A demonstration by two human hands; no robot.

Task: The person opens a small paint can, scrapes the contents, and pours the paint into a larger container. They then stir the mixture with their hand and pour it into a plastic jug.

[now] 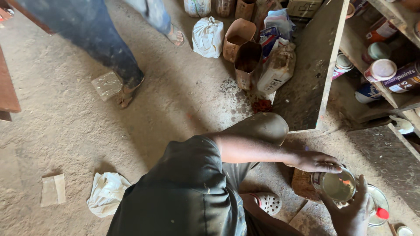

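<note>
While both hands clamp the open tin low over the dirt floor, left hand grips its rim from above and right hand cups the near wall — likely to steady the liquid inside. Beyond: a lid, shelf of paint cans, paper bags — a passer-by's legs.

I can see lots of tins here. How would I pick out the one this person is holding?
Start at the wooden shelf unit with lidded tins on the right, then drop to the floor in front of it. There the left hand and right hand grip an open tin. Unlike the shelved tins, it has no lid and shows pale greenish liquid.
</note>
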